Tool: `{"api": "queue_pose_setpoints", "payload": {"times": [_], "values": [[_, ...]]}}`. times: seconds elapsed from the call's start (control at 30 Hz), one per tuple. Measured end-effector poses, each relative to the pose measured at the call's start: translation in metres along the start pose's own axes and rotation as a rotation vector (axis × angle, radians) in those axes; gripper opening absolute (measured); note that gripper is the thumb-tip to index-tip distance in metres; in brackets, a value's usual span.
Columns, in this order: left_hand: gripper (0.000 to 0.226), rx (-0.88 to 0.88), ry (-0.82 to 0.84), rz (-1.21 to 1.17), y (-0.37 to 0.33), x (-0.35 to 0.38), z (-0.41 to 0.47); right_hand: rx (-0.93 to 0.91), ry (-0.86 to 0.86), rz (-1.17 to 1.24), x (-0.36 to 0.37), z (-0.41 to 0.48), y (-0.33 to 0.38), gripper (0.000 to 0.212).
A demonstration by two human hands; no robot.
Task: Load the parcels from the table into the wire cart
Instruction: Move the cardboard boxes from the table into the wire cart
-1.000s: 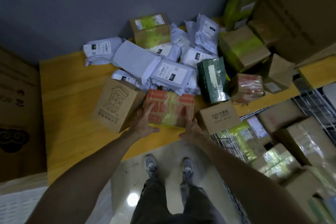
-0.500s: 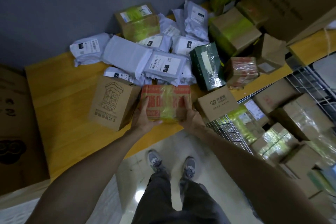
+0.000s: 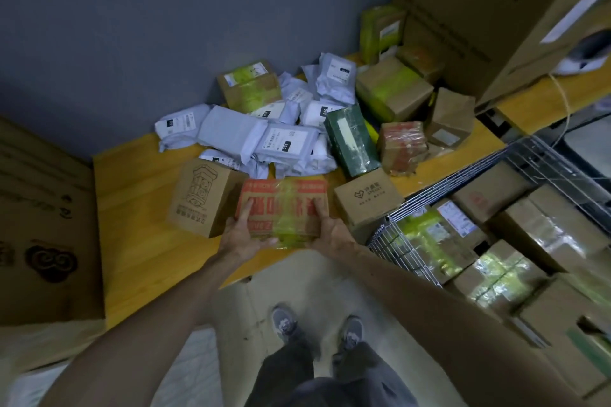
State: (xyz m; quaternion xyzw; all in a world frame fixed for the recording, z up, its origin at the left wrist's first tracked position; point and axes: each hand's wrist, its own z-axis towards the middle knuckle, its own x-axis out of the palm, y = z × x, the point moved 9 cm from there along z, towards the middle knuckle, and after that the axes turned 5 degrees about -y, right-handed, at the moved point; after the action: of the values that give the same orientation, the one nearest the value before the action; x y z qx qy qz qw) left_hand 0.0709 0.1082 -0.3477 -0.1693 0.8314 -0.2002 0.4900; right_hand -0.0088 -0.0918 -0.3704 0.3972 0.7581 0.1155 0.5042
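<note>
At the near edge of the yellow table, just right of a brown carton with a printed drawing, the left hand gripped one end of the red-printed box, fingers over its face. The right hand clasped the opposite end likewise. The taped cardboard looked stiff and probably light, though its glossy tape might slip. Holding both ends seemed sound. The wire cart, partly filled, stood just right.
</note>
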Motion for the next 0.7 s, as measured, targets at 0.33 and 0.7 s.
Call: {"api": "queue_pose_setpoints", "payload": {"times": [0.33,0.7], "values": [[0.108,0.016,-0.007,-0.037,-0.001,-0.016,-0.026,0.064,0.005,0.142,-0.009,-0.022,0.005,0.099],[0.097,0.225,-0.043,-0.114,-0.021,-0.049,-0.034,0.027,-0.183,0.265,-0.036,-0.059,0.035,0.07]]}}
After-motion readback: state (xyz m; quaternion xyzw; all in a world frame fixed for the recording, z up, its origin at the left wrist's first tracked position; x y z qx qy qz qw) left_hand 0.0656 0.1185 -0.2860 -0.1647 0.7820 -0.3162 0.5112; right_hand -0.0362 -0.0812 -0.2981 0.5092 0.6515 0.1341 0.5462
